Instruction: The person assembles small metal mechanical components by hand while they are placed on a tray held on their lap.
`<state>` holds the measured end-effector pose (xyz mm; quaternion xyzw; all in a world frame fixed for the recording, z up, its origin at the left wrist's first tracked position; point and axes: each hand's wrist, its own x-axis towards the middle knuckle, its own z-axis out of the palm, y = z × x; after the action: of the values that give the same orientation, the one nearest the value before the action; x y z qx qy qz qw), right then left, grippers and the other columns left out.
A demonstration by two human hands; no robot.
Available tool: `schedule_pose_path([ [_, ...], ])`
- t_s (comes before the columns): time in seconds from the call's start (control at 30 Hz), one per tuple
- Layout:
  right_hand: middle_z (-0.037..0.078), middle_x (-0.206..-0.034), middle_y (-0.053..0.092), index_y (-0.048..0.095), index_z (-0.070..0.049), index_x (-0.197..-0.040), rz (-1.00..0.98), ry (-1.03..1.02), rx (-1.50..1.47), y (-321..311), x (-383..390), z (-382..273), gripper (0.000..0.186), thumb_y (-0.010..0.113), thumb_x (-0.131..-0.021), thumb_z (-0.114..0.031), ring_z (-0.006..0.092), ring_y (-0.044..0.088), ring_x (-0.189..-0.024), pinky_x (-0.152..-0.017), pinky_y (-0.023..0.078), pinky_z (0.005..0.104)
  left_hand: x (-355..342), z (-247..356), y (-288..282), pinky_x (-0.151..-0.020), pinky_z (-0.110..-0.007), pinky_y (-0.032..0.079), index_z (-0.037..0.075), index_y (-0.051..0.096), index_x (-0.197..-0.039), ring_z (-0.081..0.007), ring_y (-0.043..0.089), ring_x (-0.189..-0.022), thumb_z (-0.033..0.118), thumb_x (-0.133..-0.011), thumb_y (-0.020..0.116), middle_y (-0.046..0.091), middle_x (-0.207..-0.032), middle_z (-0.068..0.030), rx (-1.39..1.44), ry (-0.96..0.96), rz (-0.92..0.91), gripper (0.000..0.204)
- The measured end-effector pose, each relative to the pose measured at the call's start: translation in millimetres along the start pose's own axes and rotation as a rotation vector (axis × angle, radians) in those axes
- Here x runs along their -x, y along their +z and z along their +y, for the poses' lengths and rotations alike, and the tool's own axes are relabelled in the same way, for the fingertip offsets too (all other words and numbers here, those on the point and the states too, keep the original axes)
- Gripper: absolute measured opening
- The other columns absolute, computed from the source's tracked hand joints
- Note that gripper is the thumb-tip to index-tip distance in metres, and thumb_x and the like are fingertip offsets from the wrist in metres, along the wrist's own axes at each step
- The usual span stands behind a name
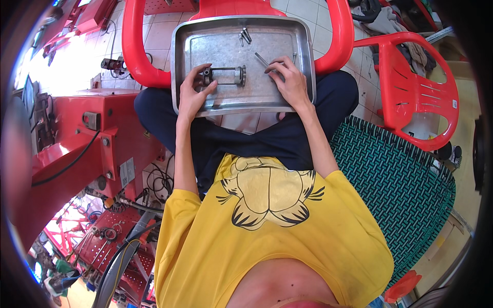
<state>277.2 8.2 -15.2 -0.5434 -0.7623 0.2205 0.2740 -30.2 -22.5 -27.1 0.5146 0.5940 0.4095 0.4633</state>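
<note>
A cylindrical metal assembly (226, 76), with a dark collar at each end and thin bars between them, lies sideways in a shallow metal tray (226, 109). My left hand (193, 95) grips its left end between thumb and fingers. In my right hand (291, 84), a slim grey metal rod (261, 59) is pinched by the fingertips, tilted up and to the left. Several small bolts (245, 36) lie together near the tray's far edge. Beside my right hand, a thin screw (295, 57) is by the tray's right wall.
The tray sits over a red plastic chair (134, 46) in front of my knees. Another red chair (411, 87) and a green woven seat (395, 190) are on the right. Red machinery (77, 138) stands close on the left, with cables (160, 179) below it.
</note>
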Motion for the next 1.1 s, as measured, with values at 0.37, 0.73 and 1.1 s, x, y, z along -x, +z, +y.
schedule_pose_path([
  [0.37,0.003,-0.111,0.068,0.076,-0.012,-0.102,0.056,-0.018,-0.029,1.6,-1.9,1.9,0.011,0.076,-0.092,-0.008,0.0282,0.072,-0.102,-0.082,0.057,0.0389,0.4,3.6,-0.3,-0.090,-0.029,0.054,0.011,0.069,-0.139,-0.0121,0.058,-0.092,0.006,-0.084,0.085,0.070,-0.115,-0.0037,-0.018,-0.021,0.003,0.058],
  [0.73,0.004,-0.110,0.068,0.075,-0.009,-0.102,0.042,-0.012,-0.064,1.7,-2.6,1.5,0.010,0.076,-0.092,-0.008,0.0272,0.071,-0.099,-0.082,0.056,0.0374,0.3,3.5,-0.5,-0.090,-0.029,0.054,0.012,0.069,-0.139,-0.0132,0.059,-0.094,0.006,-0.085,0.085,0.070,-0.114,-0.0040,0.003,-0.012,-0.005,0.057],
  [1.1,0.004,-0.109,0.068,0.076,-0.009,-0.103,0.028,-0.019,-0.080,2.7,-2.7,3.0,0.010,0.076,-0.093,-0.008,0.0251,0.070,-0.094,-0.078,0.054,0.0352,-0.4,0.7,-0.8,-0.091,-0.029,0.054,0.011,0.069,-0.139,-0.0137,0.060,-0.095,0.006,-0.085,0.085,0.070,-0.116,-0.0054,-0.011,-0.006,-0.001,0.057],
])
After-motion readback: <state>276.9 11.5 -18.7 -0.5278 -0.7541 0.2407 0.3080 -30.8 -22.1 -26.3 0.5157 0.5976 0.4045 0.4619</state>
